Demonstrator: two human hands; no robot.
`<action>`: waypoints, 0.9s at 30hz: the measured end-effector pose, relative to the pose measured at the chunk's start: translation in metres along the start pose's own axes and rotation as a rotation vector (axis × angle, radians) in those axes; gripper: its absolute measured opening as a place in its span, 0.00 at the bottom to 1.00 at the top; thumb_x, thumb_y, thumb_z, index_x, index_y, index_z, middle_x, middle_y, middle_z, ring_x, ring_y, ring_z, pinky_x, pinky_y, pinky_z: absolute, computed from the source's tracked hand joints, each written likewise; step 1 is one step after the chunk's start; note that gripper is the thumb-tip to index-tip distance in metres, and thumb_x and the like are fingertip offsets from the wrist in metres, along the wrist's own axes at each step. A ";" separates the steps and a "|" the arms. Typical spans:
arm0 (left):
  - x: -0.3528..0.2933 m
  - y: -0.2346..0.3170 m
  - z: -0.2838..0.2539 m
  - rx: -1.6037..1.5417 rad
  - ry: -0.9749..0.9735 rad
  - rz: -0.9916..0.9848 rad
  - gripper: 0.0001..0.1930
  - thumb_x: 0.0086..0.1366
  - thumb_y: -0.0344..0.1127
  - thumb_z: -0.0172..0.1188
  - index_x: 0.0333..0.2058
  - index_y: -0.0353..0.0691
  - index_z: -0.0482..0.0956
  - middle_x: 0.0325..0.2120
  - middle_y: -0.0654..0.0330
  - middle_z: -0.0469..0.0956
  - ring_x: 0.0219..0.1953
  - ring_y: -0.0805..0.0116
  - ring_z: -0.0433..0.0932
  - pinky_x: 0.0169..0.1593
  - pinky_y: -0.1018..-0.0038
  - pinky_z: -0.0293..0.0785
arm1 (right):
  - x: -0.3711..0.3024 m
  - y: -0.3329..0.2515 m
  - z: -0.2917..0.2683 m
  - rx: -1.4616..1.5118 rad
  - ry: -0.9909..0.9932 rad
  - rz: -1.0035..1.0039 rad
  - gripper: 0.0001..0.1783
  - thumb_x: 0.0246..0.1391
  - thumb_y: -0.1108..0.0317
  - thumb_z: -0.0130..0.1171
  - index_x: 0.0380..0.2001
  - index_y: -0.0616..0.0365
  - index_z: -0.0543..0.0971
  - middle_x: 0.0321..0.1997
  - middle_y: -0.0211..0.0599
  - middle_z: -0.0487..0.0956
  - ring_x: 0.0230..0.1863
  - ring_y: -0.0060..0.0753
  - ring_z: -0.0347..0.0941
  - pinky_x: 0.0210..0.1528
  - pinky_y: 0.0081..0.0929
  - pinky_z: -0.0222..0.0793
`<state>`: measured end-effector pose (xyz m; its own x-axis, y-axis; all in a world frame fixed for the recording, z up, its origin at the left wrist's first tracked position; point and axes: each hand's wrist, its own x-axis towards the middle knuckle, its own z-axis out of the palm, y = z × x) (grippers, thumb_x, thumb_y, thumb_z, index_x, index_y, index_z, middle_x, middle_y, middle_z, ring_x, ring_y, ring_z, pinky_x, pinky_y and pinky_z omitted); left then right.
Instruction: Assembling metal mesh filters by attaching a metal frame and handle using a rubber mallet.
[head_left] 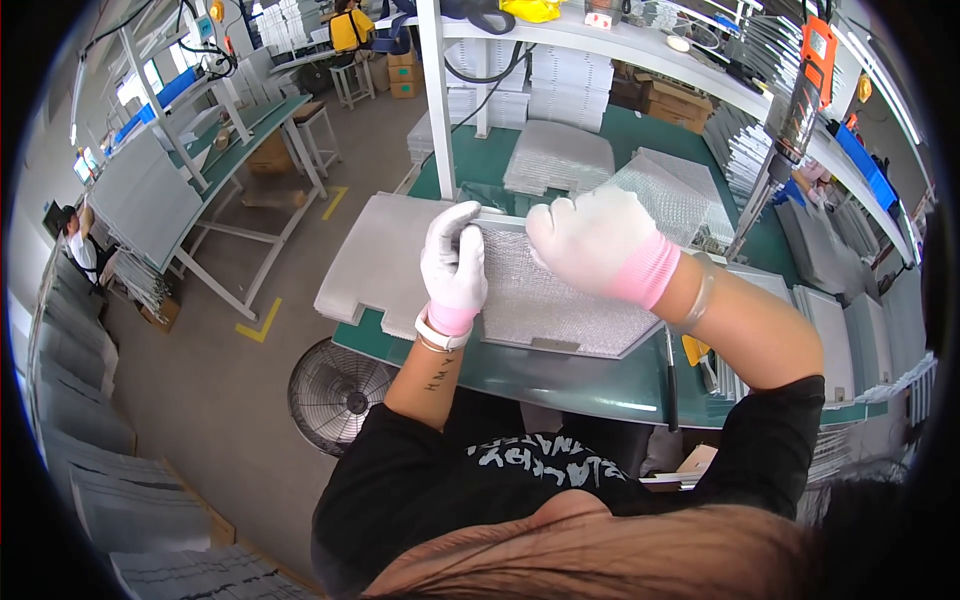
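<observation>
A silver mesh filter panel (570, 310) in a thin metal frame lies on the green table in front of me. My left hand (455, 262), in a white glove with a pink cuff, has its fingers curled round the far left corner of the panel's frame. Over the panel's far edge, my right hand (598, 245) is closed like a fist in a matching glove. Its fingertips are turned away, so what they pinch is hidden. A flat stack of grey panels (385, 255) lies left of the mesh panel.
Beyond my hands sit another mesh stack (560, 155) and bubble wrap (680, 190). A black-handled tool (671, 385) and a yellow-handled scraper (698, 355) lie at the right. An orange power screwdriver (815, 65) hangs upper right. A fan (345, 395) stands lower left.
</observation>
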<state>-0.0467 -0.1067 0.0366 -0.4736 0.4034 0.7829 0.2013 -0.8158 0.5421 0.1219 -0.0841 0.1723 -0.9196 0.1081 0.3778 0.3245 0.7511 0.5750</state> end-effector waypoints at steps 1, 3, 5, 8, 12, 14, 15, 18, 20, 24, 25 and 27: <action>0.000 0.002 0.001 -0.005 0.013 -0.006 0.13 0.65 0.23 0.51 0.48 0.33 0.72 0.43 0.58 0.76 0.43 0.75 0.73 0.48 0.78 0.70 | 0.003 -0.001 0.001 0.032 -0.032 0.026 0.06 0.49 0.65 0.52 0.25 0.54 0.72 0.19 0.32 0.76 0.19 0.32 0.76 0.21 0.32 0.71; 0.000 0.001 0.002 -0.010 0.022 -0.019 0.13 0.65 0.23 0.52 0.48 0.33 0.72 0.44 0.58 0.76 0.44 0.75 0.73 0.49 0.78 0.70 | 0.010 0.000 0.004 0.069 -0.068 0.058 0.06 0.51 0.64 0.52 0.26 0.54 0.72 0.19 0.32 0.76 0.19 0.33 0.77 0.21 0.33 0.71; -0.001 -0.002 -0.002 0.005 -0.005 -0.025 0.13 0.65 0.23 0.53 0.49 0.33 0.72 0.43 0.59 0.75 0.44 0.75 0.73 0.49 0.78 0.70 | 0.016 0.001 0.007 0.183 -0.058 0.077 0.11 0.55 0.59 0.53 0.28 0.55 0.73 0.21 0.36 0.78 0.22 0.38 0.78 0.24 0.35 0.73; -0.001 -0.001 -0.002 -0.036 -0.073 -0.013 0.14 0.66 0.24 0.50 0.50 0.32 0.70 0.45 0.58 0.74 0.44 0.72 0.74 0.52 0.76 0.69 | 0.023 0.000 0.018 0.391 -0.044 0.135 0.15 0.56 0.55 0.54 0.31 0.57 0.73 0.21 0.38 0.77 0.24 0.43 0.78 0.27 0.37 0.73; -0.005 -0.014 -0.002 0.062 -0.159 -0.011 0.16 0.66 0.22 0.48 0.53 0.35 0.66 0.46 0.60 0.70 0.45 0.74 0.70 0.53 0.77 0.65 | 0.012 0.013 0.014 0.602 -0.162 0.189 0.16 0.53 0.56 0.58 0.36 0.58 0.74 0.29 0.47 0.78 0.33 0.48 0.76 0.36 0.41 0.71; -0.002 -0.014 -0.002 0.076 -0.164 -0.033 0.17 0.65 0.22 0.49 0.53 0.35 0.65 0.47 0.58 0.70 0.46 0.73 0.71 0.53 0.76 0.66 | -0.002 0.019 -0.003 0.486 0.013 0.168 0.15 0.51 0.58 0.59 0.37 0.57 0.74 0.29 0.45 0.78 0.32 0.47 0.76 0.35 0.40 0.72; 0.000 -0.014 -0.002 0.093 -0.161 -0.045 0.17 0.64 0.22 0.50 0.53 0.35 0.65 0.47 0.57 0.70 0.48 0.71 0.72 0.53 0.75 0.67 | -0.012 0.022 -0.014 0.360 0.189 0.134 0.15 0.50 0.60 0.60 0.37 0.56 0.75 0.28 0.44 0.78 0.31 0.46 0.76 0.34 0.40 0.72; 0.001 -0.022 -0.017 0.071 -0.101 0.000 0.19 0.64 0.20 0.46 0.54 0.35 0.64 0.48 0.57 0.68 0.48 0.72 0.70 0.54 0.75 0.66 | -0.090 0.018 -0.038 0.410 0.437 0.289 0.16 0.45 0.73 0.60 0.40 0.60 0.79 0.28 0.40 0.78 0.24 0.41 0.72 0.30 0.34 0.70; 0.016 -0.023 -0.017 0.104 -0.034 -0.033 0.18 0.64 0.19 0.43 0.53 0.35 0.63 0.46 0.59 0.68 0.46 0.73 0.70 0.52 0.76 0.66 | -0.165 -0.018 0.003 0.534 0.687 0.730 0.11 0.51 0.78 0.55 0.38 0.63 0.79 0.29 0.41 0.79 0.27 0.35 0.76 0.32 0.28 0.72; 0.066 0.016 -0.026 0.122 -0.207 0.120 0.17 0.64 0.19 0.44 0.52 0.35 0.66 0.41 0.61 0.72 0.42 0.78 0.71 0.48 0.80 0.68 | -0.283 -0.089 0.074 0.402 -0.440 1.272 0.26 0.50 0.55 0.59 0.49 0.60 0.73 0.37 0.50 0.76 0.40 0.52 0.76 0.42 0.45 0.72; 0.076 0.035 -0.011 0.232 -0.378 0.218 0.19 0.63 0.19 0.46 0.53 0.36 0.66 0.38 0.59 0.74 0.38 0.74 0.74 0.45 0.79 0.70 | -0.306 -0.114 0.086 0.295 -0.543 1.302 0.29 0.49 0.54 0.60 0.52 0.59 0.70 0.39 0.49 0.74 0.41 0.53 0.75 0.44 0.45 0.72; 0.092 0.083 0.028 0.393 -0.758 0.529 0.19 0.60 0.22 0.50 0.51 0.39 0.69 0.31 0.57 0.77 0.32 0.66 0.77 0.39 0.75 0.74 | -0.315 -0.131 0.103 0.251 -0.551 1.400 0.27 0.51 0.59 0.59 0.52 0.60 0.68 0.39 0.49 0.74 0.43 0.53 0.75 0.46 0.45 0.72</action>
<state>-0.0492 -0.1254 0.1619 0.4024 0.2976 0.8658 0.5616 -0.8271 0.0232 0.3460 -0.1492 -0.0971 0.1019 0.9827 0.1549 0.9842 -0.0770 -0.1595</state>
